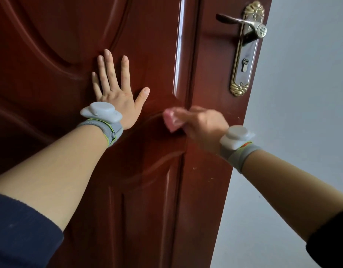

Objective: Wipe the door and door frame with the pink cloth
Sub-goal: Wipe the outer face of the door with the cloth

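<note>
Door (pixel 155 200): dark red, glossy, with moulded panels; fills my view left of a pale wall (pixel 302 132). I judge it rigid and heavy but free to swing, so I brace it rather than grip it.
Left hand (pixel 116 93): palm flat on the panel, fingers (pixel 108 68) straight and spread, holding nothing.
Right hand (pixel 201 124): blurred; fingers curled round the pink cloth, pressing it to the door below the lever handle (pixel 236 20).
Pink cloth (pixel 171 120): small bunched wad; I judge it soft and light, best held bunched.
Door frame: not in view.

Soft, even daylight leaves a bright glare streak down the door (pixel 178 55), while the right hand (pixel 201 124) and pink cloth (pixel 171 120) are motion-blurred.
</note>
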Motion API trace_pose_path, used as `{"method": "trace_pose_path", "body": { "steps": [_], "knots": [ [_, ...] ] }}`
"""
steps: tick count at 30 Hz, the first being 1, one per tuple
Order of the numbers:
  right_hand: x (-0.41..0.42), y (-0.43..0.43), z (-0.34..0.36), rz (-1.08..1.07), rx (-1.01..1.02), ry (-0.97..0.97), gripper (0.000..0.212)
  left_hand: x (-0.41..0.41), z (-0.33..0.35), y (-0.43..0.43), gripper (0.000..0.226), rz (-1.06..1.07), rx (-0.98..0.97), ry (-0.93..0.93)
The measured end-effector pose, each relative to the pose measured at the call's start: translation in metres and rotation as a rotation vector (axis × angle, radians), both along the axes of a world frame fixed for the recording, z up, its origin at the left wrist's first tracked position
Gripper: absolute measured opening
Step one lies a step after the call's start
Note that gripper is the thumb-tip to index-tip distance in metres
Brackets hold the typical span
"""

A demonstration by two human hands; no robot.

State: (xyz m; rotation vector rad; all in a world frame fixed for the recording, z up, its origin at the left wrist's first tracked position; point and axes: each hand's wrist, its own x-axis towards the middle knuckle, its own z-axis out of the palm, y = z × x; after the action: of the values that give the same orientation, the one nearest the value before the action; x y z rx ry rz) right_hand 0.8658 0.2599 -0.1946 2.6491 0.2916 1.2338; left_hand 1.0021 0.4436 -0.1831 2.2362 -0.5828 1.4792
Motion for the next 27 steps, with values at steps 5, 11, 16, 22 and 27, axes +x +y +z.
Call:
{"method": "trace_pose_path", "body": {
  "steps": [5, 11, 16, 22, 27],
  "knots": [
    [0.011, 0.012, -0.026, -0.01, -0.185, 0.114, 0.065, 0.002, 0.002, 0.0, 0.08, 0.007, -0.004, -0.01],
    [-0.006, 0.016, -0.041, -0.112, -0.528, 0.552, 0.054, -0.003, 0.002, 0.002, 0.08, 0.017, 0.022, 0.029],
    [0.001, -0.002, 0.009, -0.034, 0.168, -0.102, 0.049, -0.001, 0.002, 0.001, 0.08, 0.03, 0.02, 0.007],
    [0.016, 0.039, -0.067, -0.066, -0.309, 0.308, 0.058, -0.001, 0.0, 0.001, 0.08, 0.03, 0.029, 0.028],
    [0.011, 0.006, -0.05, 0.05, -0.348, 0.188, 0.05, -0.003, -0.001, 0.0, 0.08, 0.034, 0.029, 0.03]
  ]
}}
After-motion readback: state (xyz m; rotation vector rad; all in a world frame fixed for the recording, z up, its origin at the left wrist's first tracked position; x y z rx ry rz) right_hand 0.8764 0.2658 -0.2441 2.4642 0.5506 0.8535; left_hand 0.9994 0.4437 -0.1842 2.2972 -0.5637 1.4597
